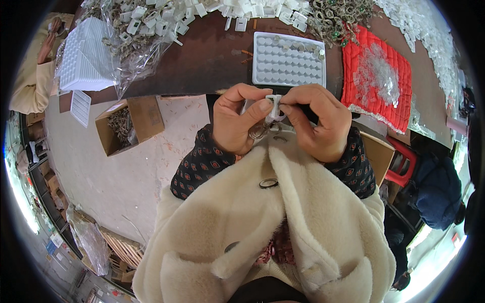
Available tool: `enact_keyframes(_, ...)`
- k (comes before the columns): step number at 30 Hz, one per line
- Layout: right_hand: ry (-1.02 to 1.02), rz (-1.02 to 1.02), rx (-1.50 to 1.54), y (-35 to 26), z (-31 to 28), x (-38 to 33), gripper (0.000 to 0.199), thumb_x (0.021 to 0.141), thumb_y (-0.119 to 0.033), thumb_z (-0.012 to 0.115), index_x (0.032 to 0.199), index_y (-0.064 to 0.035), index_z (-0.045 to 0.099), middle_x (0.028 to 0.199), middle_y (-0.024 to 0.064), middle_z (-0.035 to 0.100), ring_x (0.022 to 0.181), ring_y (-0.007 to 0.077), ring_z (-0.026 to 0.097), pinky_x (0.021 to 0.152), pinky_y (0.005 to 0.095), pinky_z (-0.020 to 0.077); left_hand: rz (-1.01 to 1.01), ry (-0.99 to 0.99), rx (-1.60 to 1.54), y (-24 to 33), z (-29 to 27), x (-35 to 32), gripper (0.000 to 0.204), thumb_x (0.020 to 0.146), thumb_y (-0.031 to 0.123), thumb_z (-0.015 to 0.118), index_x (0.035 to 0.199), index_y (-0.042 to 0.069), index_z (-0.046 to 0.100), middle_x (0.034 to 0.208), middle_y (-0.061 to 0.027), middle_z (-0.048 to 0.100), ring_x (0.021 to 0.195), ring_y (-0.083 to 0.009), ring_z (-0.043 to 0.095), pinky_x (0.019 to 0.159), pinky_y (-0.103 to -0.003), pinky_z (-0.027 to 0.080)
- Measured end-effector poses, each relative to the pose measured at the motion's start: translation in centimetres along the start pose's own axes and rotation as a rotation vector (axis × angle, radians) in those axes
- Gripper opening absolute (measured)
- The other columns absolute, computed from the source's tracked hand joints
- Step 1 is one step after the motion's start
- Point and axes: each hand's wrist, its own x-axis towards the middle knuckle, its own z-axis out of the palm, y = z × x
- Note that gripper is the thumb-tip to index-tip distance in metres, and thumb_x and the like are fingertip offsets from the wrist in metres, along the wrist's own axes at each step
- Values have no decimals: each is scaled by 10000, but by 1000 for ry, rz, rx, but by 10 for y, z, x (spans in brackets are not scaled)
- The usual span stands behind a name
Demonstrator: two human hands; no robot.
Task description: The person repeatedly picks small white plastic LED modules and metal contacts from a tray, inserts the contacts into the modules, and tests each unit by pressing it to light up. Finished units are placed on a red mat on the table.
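Observation:
Just off the table's near edge, both hands meet at a small white plastic piece (274, 103) with metal rings (258, 132) hanging below it. My left hand (235, 118) pinches the piece between thumb and fingers. From the other side, my right hand (322, 121) has its thumb and forefinger closed at the same piece; whether they hold a smaller part too is hidden. Beyond the hands lies a white tray (288, 78) with rows of round hollows, several small discs in its far rows.
A red quilted cloth (404, 96) bears small clear plastic pieces. White plastic cases (242, 10) and metal key-ring chains (338, 20) are heaped at the back. White trays (86, 55) are stacked left, near another person's hands (48, 48). A cardboard box (146, 118) stands below.

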Motion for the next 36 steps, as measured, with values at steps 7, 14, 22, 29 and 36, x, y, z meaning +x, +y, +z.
enact_keyframes(7,-79,460,627,7,1,-6,292,856,-8,719,1118,-4,592,977,61,621,891,119,622,788,254,494,126,-72,255,-2,-2,1,124,889,-18,698,1006,3,660,994,-82,704,869,-114,655,775,-257,536)
enact_keyframes(14,60,176,365,10,15,-2,356,804,19,759,1121,-6,599,1011,83,626,889,138,631,786,265,520,-120,98,-112,2,-2,4,94,941,43,652,1028,27,621,909,-56,675,672,-64,595,546,-202,477)
enact_keyframes(22,121,-101,-19,8,15,2,336,694,83,792,990,-16,668,948,115,677,831,243,681,728,310,555,-141,82,-140,1,-1,2,77,962,80,632,1029,48,610,842,-38,649,555,-40,507,444,-195,398)
enact_keyframes(29,112,-124,-26,6,15,1,337,699,75,797,999,-15,673,960,132,698,845,246,698,744,299,564,-108,91,-214,0,-2,3,102,966,95,630,1053,53,601,897,-50,661,555,-45,526,434,-192,405)
enact_keyframes(36,161,-96,6,4,19,-1,340,701,84,789,1005,-10,669,948,139,697,821,255,700,733,305,566,-53,87,-153,-2,-1,1,98,968,102,629,1045,48,602,905,-52,664,555,-42,522,433,-185,393)
